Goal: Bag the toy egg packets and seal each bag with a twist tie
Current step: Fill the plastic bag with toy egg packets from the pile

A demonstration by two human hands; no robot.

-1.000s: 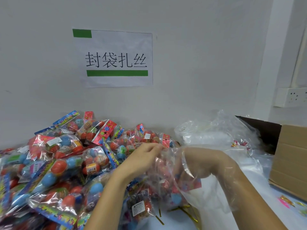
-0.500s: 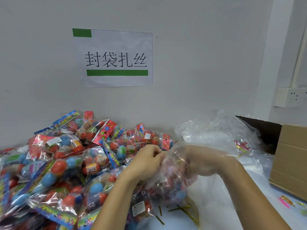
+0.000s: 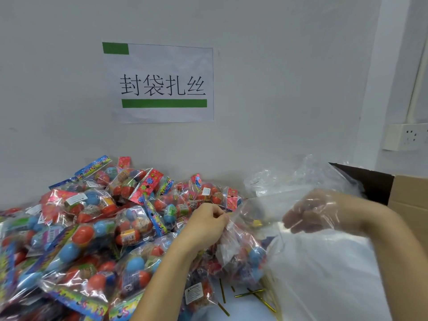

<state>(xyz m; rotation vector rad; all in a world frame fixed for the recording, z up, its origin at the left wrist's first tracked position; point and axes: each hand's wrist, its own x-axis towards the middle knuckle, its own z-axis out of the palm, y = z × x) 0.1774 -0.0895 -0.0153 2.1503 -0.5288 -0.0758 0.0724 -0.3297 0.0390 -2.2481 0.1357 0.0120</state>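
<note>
My left hand [image 3: 206,225] pinches the mouth edge of a clear plastic bag [image 3: 273,212] above the table. Inside the lower part of the bag lie toy egg packets [image 3: 243,256] with red and blue eggs. My right hand [image 3: 317,214] shows through the plastic film at the bag's other side, with its fingers curled on the film, so the mouth is stretched between both hands. Gold twist ties [image 3: 254,294] lie scattered on the table under the bag.
A big pile of toy egg packets [image 3: 92,228] covers the table's left half up to the wall. A stack of clear bags [image 3: 291,181] lies at the back right. An open cardboard box [image 3: 410,205] stands at the right edge.
My right hand has moved right and up, away from the left hand, out of the bag's packed lower part. The bag mouth has spread wide. My left hand has barely moved.
</note>
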